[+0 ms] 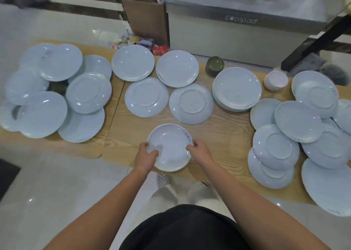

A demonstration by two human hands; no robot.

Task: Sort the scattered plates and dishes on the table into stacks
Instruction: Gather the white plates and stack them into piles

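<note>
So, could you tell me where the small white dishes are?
Head view: the small white dishes stand at the table's far edge, right of centre, beside the neat plate stack.

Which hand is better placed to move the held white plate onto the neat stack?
Right, probably. Both hands grip the round white plate, but the neat stack of white plates lies on the right hand's side; the left hand would reach across.

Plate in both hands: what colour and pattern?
Pale bluish-white plate, small grey-blue marks on its rim; head view.
</note>
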